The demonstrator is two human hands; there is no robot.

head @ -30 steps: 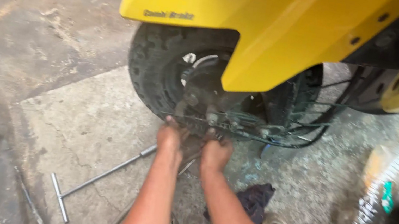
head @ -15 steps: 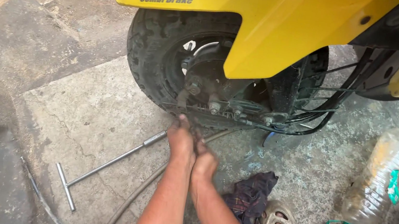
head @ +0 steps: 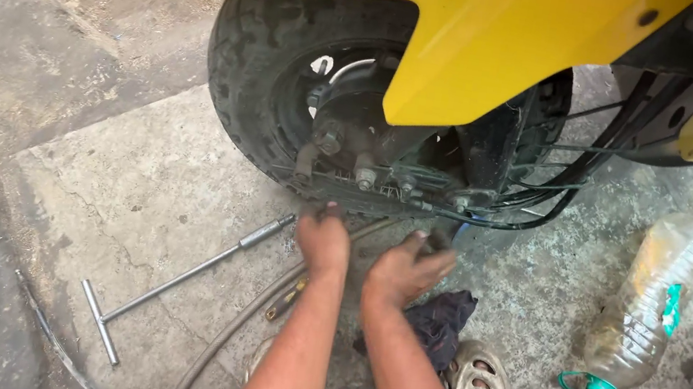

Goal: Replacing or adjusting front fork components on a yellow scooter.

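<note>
The left hand (head: 323, 241) is seen from the back, fingers curled down toward the ground just below the scooter's tyre (head: 246, 70); whether anything is gripped cannot be told. The right hand (head: 405, 269), just beside it, is loosely curled with the fingers bent around something small and dark, which cannot be made out. A dark rag (head: 441, 320) lies just near of the right hand. A T-handle wrench (head: 178, 277) rests on the concrete to the left, beside a hose (head: 226, 338). A plastic bottle (head: 649, 299) lies well apart at the right.
</note>
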